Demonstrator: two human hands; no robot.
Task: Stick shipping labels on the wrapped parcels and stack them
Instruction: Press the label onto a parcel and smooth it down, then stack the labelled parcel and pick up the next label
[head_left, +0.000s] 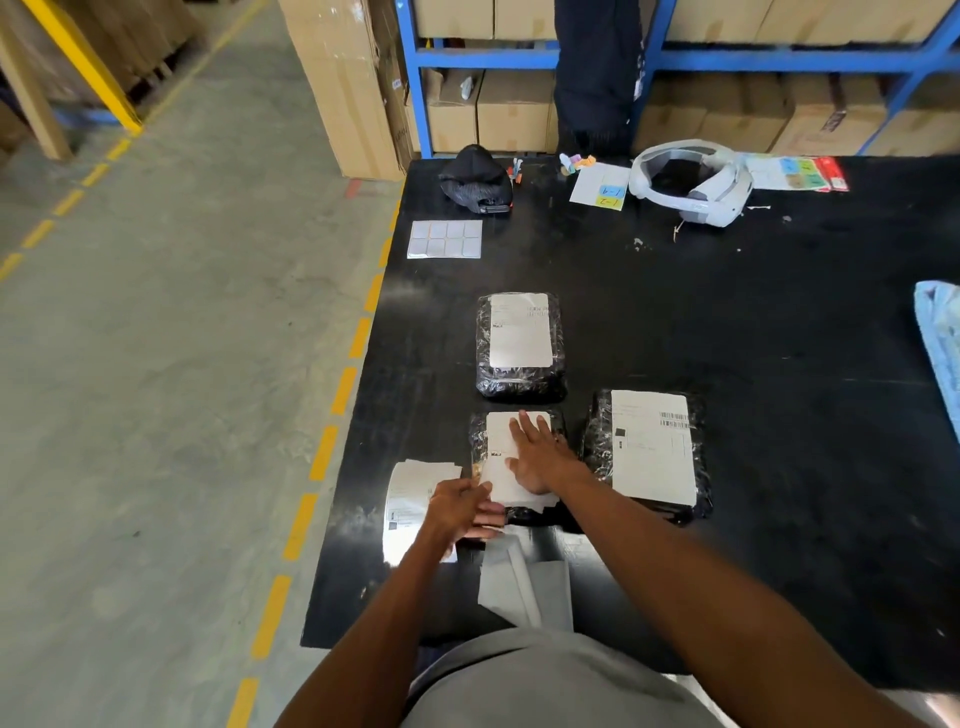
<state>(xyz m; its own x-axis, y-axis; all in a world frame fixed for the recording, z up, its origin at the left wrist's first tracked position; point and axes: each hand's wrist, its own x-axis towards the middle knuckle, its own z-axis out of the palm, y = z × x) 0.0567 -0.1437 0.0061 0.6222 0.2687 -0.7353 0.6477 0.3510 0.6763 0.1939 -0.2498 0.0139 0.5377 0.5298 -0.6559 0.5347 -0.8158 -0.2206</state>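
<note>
Three black wrapped parcels lie on the black table (779, 338). The far parcel (521, 382) and the right parcel (597, 441) each carry a white label. On the near parcel (479, 441) lies a white label (501, 431). My right hand (537, 457) rests flat on that label, fingers spread. My left hand (462, 506) pinches the label's near left corner at the parcel's edge. A pile of loose labels (413, 493) sits just left of my left hand.
Grey backing sheets (524, 587) lie at the near edge. A sticker sheet (445, 239), a black cap (475, 179), a white headset (691, 182) and coloured notes (597, 189) sit at the far side. A blue cloth (943, 338) is at right. Boxes stand on blue shelves (519, 57) behind.
</note>
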